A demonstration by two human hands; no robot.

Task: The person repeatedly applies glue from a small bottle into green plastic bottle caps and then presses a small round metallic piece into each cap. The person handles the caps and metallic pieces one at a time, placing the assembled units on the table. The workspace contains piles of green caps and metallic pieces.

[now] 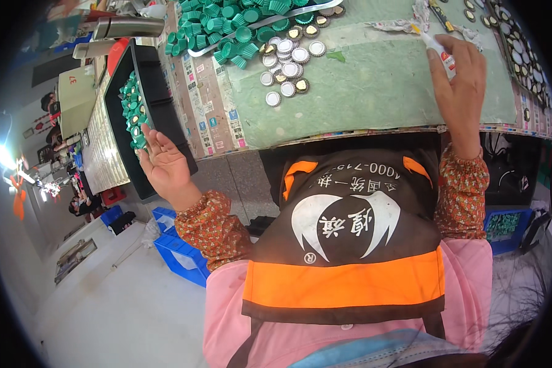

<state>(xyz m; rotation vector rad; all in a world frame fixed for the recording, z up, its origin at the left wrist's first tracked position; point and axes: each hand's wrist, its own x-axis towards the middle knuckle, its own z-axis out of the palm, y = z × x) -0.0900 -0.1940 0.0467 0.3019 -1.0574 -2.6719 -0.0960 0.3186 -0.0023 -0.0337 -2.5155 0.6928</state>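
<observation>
At the far left a black tray (pixel 165 116) stands along the edge of the surface (pixel 374 86), with green ribbed caps (pixel 130 110) lying inside it. The left hand (pixel 164 162) is raised just beside the tray's near end, palm up, fingers spread wide and holding nothing; its fingertips are nearest the lowest caps in the tray but do not touch them.

Further right, on the green mat that covers the surface, a heap of loose green caps (pixel 233 27) lies at the far side, and a cluster of round silver and gold metal discs (pixel 286 61) sits just in front of it, some touching one another.

To the right, the right hand (pixel 460 86) rests on the mat with its grip closed around a small white glue tube (pixel 434 44), nozzle pointing away from the body toward a crumpled scrap of paper (pixel 405 24). Beyond it, at the far right edge, a dark board (pixel 521 49) carries rows of discs.

The step in hand looks like gluing discs into caps: the tube is ready, but the free hand has no cap yet. The next move would likely call for the left hand to take a cap from the tray or heap and bring it within reach of the nozzle.
</observation>
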